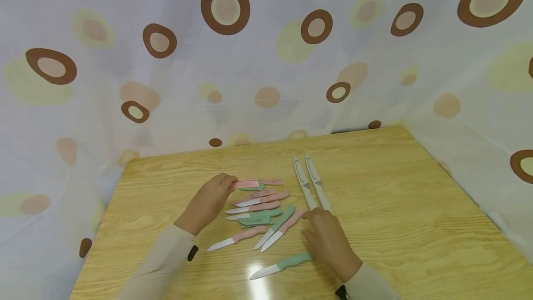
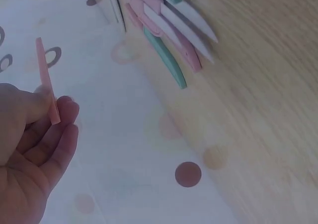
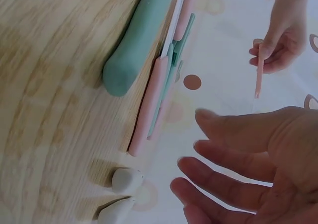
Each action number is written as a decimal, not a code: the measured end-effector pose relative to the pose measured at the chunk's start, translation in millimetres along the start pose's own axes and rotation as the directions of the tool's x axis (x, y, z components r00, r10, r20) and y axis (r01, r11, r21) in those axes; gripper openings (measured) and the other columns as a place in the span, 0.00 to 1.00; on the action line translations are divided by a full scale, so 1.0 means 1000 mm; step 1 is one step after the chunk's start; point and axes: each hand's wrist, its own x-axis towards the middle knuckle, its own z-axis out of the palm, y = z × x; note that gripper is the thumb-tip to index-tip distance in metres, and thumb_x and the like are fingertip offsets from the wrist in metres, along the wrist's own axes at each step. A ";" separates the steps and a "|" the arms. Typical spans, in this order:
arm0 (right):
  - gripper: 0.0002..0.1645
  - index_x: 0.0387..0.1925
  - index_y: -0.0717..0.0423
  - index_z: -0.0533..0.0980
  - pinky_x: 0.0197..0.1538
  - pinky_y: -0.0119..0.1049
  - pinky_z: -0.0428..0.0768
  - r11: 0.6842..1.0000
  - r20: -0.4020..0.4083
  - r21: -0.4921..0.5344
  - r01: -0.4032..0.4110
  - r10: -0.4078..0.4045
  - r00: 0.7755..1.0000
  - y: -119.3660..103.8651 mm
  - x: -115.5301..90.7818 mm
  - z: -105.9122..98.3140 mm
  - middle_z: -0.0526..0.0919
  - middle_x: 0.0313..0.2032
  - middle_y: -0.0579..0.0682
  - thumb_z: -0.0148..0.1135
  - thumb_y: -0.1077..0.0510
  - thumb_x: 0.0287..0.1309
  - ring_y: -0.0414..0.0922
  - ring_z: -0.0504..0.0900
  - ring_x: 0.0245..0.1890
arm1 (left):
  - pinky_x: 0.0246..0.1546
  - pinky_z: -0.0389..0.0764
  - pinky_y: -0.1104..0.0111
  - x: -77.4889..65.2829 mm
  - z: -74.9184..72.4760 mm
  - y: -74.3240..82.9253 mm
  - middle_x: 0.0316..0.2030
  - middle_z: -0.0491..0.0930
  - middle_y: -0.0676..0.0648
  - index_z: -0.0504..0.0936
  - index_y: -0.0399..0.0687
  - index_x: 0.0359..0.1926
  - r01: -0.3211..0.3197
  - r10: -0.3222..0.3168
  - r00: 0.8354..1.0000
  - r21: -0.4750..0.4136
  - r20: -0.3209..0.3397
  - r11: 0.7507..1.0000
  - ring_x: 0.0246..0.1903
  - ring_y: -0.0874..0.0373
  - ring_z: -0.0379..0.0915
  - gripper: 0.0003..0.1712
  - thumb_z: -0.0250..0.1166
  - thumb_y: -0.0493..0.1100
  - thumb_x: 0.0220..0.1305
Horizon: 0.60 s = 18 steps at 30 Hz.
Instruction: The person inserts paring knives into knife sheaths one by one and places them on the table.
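Observation:
My left hand (image 1: 210, 203) pinches a pink blade sheath (image 1: 246, 184) between thumb and fingers. In the left wrist view this sheath (image 2: 44, 75) is seen edge-on, raised above the table. My right hand (image 1: 329, 240) is beside the knife handles with its fingers loosely spread and holding nothing. Near its fingertips lie a pink-handled knife (image 1: 293, 220) and a pair of sheathed knives with pale handles (image 1: 308, 196). A green-handled knife (image 1: 293, 261) lies by the right hand, its handle end hidden. In the right wrist view that green handle (image 3: 136, 42) appears large.
Several pink- and green-handled knives with white blades cluster mid-table, including a lone pink one (image 1: 250, 234) in front. A green sheath (image 1: 255, 220) lies among them, and another pink sheath (image 1: 271, 182) at the back. A spotted cloth (image 1: 266, 68) hangs behind the wooden table (image 1: 399, 189).

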 end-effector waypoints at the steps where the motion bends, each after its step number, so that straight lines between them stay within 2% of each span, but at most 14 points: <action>1: 0.18 0.34 0.64 0.80 0.35 0.43 0.80 0.999 -0.016 -0.034 0.013 -0.014 1.000 0.000 0.001 0.000 0.80 0.30 0.56 0.74 0.64 0.36 0.50 0.78 0.29 | 0.39 0.77 0.72 -0.002 -0.001 0.004 0.37 0.77 0.45 0.76 0.33 0.44 -0.007 0.007 1.000 -0.001 0.005 1.000 0.37 0.56 0.75 0.11 0.61 0.32 0.61; 5: 0.16 0.31 0.62 0.80 0.32 0.43 0.79 0.988 -0.061 -0.145 0.046 -0.055 0.997 0.002 0.005 0.002 0.79 0.28 0.55 0.75 0.63 0.35 0.49 0.76 0.26 | 0.40 0.76 0.75 -0.014 -0.001 0.016 0.38 0.78 0.46 0.76 0.34 0.44 -0.014 0.015 0.999 -0.014 0.040 1.000 0.39 0.58 0.75 0.11 0.62 0.33 0.60; 11: 0.15 0.32 0.62 0.80 0.32 0.41 0.78 0.987 -0.068 -0.129 0.095 -0.105 0.992 0.005 0.009 0.006 0.79 0.29 0.54 0.74 0.66 0.36 0.49 0.76 0.27 | 0.41 0.76 0.76 -0.033 -0.001 0.027 0.38 0.78 0.47 0.77 0.35 0.44 0.016 -0.014 0.999 -0.040 0.039 0.999 0.39 0.59 0.75 0.12 0.64 0.32 0.58; 14: 0.15 0.32 0.62 0.80 0.32 0.39 0.77 0.976 -0.102 -0.132 0.174 -0.188 0.977 0.008 0.012 0.009 0.79 0.29 0.53 0.73 0.69 0.36 0.48 0.76 0.29 | 0.40 0.76 0.75 -0.042 0.001 0.028 0.37 0.78 0.47 0.78 0.35 0.44 0.031 -0.029 0.999 -0.031 0.040 0.999 0.38 0.59 0.76 0.12 0.64 0.32 0.57; 18: 0.14 0.31 0.61 0.81 0.33 0.37 0.77 0.946 -0.128 -0.161 0.281 -0.302 0.945 0.011 0.017 0.013 0.79 0.29 0.51 0.73 0.70 0.36 0.47 0.76 0.31 | 0.40 0.76 0.75 -0.051 0.002 0.027 0.37 0.79 0.48 0.78 0.36 0.43 0.055 -0.053 0.997 -0.027 0.049 0.998 0.38 0.59 0.76 0.11 0.64 0.33 0.58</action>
